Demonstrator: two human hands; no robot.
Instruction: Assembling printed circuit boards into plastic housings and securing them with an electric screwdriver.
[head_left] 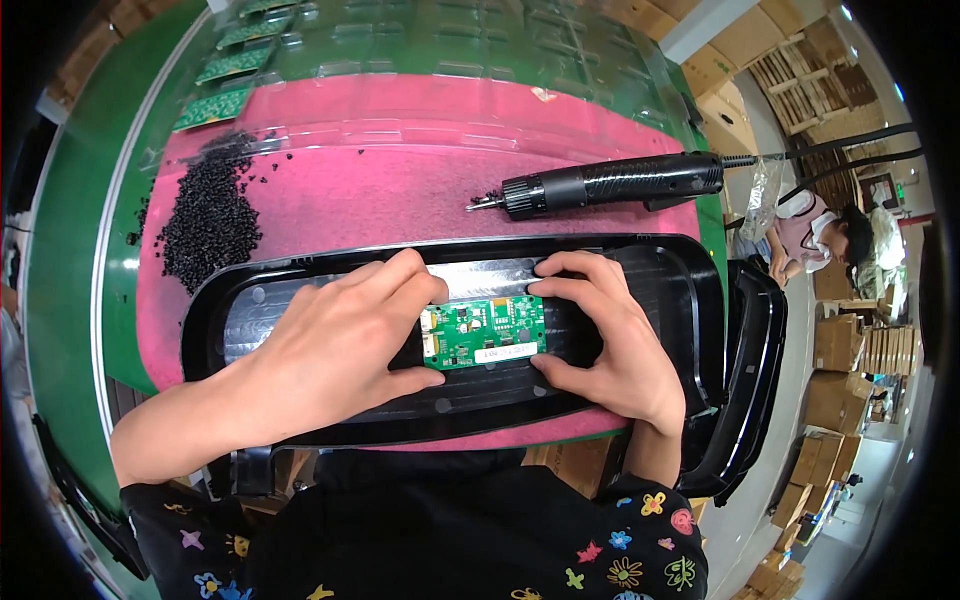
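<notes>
A green circuit board [485,333] with white connectors and a white label lies over the middle of a long black plastic housing [620,390]. My left hand [350,325] grips the board's left end, thumb at its lower edge and fingers at its upper corner. At the right end, my right hand [610,335] pinches the board between the thumb below and the fingers above. Whether the board rests fully on the housing, I cannot tell. Behind the housing lies a black electric screwdriver [615,187], its bit pointing left, untouched by either hand.
A heap of small black screws [208,220] lies at the left on the pink mat [390,120]. Clear plastic trays [480,45] and more green boards [213,108] stand at the back. Another black housing [745,380] sits at the right. A person [810,235] sits beyond, near cardboard boxes [838,400].
</notes>
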